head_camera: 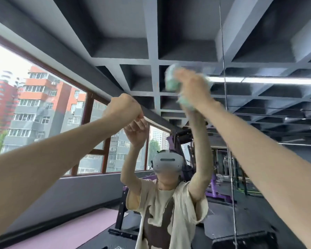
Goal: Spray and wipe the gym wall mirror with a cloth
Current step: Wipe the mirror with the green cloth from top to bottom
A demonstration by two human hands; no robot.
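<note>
Wiping is under way. The right hand (192, 87) grips a bunched pale green cloth (171, 79) pressed high on the wall mirror (169, 141), blurred as if mid-stroke. The left hand (123, 106) is a closed fist against the glass, apparently empty. Next, I'd judge, sweep sideways toward the panel seam (227, 141).

The mirror (115, 38) blocks any reach forward, with the left hand (123, 106) and the right hand (192, 87) holding the cloth (172, 78) both raised against the glass and an open gap between them, while bare glass lies free above them, to the left, and rightward past the vertical seam (225, 105).
</note>
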